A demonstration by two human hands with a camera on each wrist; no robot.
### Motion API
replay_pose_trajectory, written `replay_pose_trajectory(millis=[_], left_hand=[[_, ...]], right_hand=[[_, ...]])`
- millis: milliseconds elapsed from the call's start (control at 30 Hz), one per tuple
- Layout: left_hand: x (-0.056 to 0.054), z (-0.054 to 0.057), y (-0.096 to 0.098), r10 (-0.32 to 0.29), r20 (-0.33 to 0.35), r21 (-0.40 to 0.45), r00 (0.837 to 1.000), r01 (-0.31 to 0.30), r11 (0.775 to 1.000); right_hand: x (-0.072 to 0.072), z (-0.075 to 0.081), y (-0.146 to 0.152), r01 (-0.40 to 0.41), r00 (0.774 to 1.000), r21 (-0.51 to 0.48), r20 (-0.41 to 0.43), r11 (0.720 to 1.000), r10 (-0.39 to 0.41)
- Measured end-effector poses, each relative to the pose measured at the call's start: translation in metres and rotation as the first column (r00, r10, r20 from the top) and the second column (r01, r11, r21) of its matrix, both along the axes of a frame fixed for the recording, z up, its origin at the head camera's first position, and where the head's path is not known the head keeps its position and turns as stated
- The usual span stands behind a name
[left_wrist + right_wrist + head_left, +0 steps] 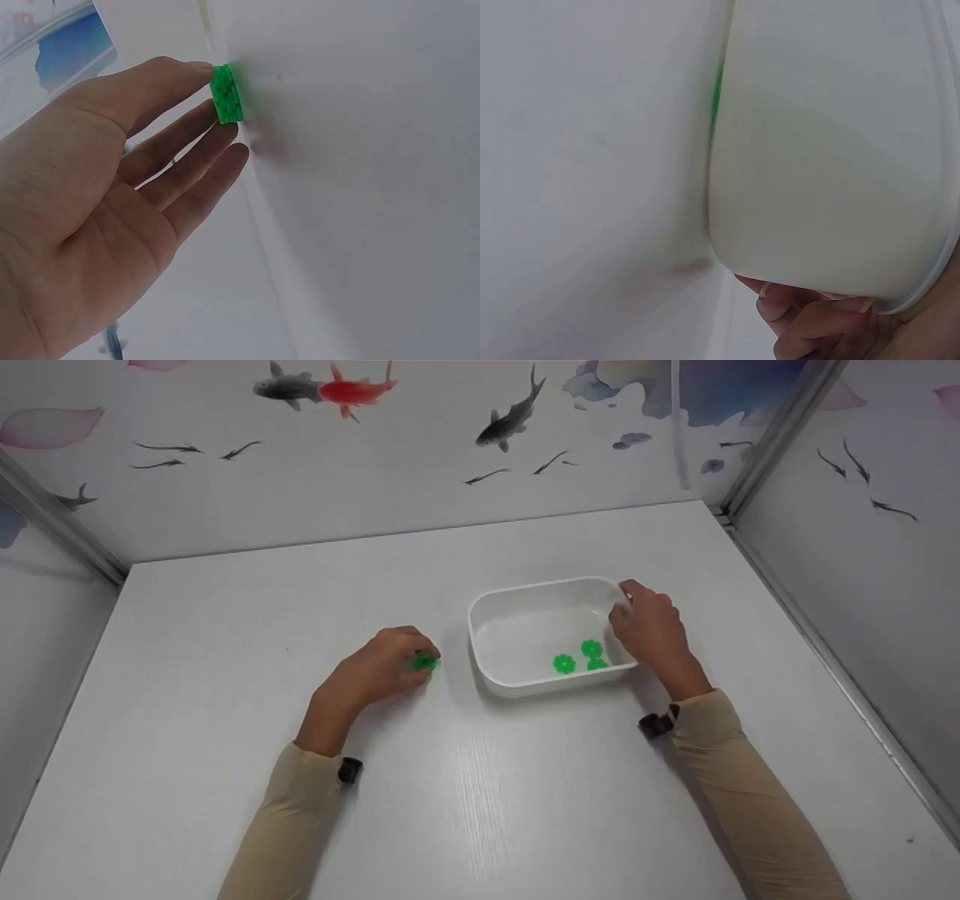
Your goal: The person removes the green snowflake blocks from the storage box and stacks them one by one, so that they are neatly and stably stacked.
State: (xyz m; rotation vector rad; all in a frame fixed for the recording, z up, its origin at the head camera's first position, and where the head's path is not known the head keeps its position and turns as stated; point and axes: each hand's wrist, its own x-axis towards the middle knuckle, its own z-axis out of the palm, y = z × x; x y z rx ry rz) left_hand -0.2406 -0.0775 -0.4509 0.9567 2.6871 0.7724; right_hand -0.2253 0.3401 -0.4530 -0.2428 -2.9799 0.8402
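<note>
from the left: l hand (375, 667) is low over the white table (420, 787), thumb & fingertips pinching a small green stack (226, 94), rest of the fingers loosely bent, palm not touching it. so the stack sits right out at the tips, edge-on in the l wrist view, w/ layers showing; looks like a few discs pressed together, but count unclear. it's just above or touching the table, can't tell which.

step in hand, i'd judge: handling this stack w/ the l hand while the other hand steadies the container. next move prob calls for keeping the pinch firm & level so the layers don't slip apart, & for the r side to hold firm meanwhile.

to the right of the stack, a bit apart from the l fingertips: white tray (517, 639), upright on the table. inside, toward its near right corner, three green discs (564, 663), flower-shaped, the nearest one partly hidden by the tray's front wall.

far right: r hand (651, 630) grips the tray's r end, fingers curled at the rim, no green piece seen in it. those discs lie just left of that hand, inside the wall.
</note>
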Motion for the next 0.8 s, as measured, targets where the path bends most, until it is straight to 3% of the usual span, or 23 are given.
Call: replay_pose_trajectory(millis=[300, 800], left_hand=[[-0.0011, -0.0023, 0.0010, 0.023, 0.031, -0.023, 0.999, -0.023, 0.999], [-0.0014, -0.0044, 0.0009, 0.021, 0.006, -0.019, 1.000, -0.021, 1.000]], right_hand=[[-0.0013, 0.0022, -0.0012, 0.020, 0.999, 0.005, 0.040, 1.000, -0.020], [-0.0008, 0.0012, 0.0001, 0.011, 0.999, -0.010, 0.034, 1.000, -0.010]])
